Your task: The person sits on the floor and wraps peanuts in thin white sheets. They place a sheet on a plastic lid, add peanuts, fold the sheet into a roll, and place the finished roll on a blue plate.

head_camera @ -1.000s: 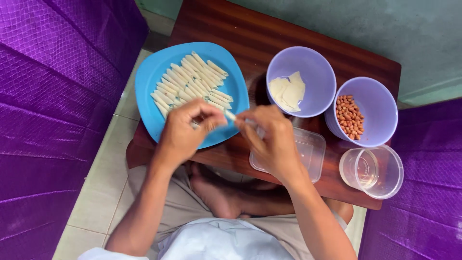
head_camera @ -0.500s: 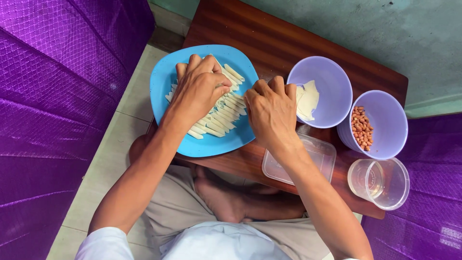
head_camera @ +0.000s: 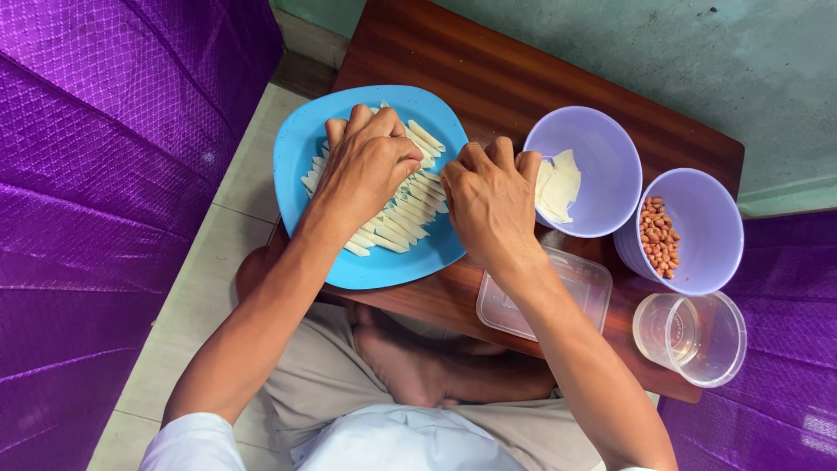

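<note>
Pale dough sticks (head_camera: 410, 222), thin and rolled, are lying in rows on a blue square plastic plate (head_camera: 384, 270) at the near edge of a dark wooden table (head_camera: 523, 70). The left hand (head_camera: 370, 166) is resting over the sticks, fingers curled together; whether it is pinching one cannot be told. The right hand (head_camera: 493, 205) is hovering beside it, fingers bent, grip hidden. A clear rectangular plastic lid (head_camera: 575, 296) is lying nearest. A clear round cup (head_camera: 693, 340) is standing rightward. Farther back, a lilac bowl of flat dough sheets (head_camera: 602, 153) and a lilac bowl of peanuts (head_camera: 706, 218) are standing side by side.
</note>
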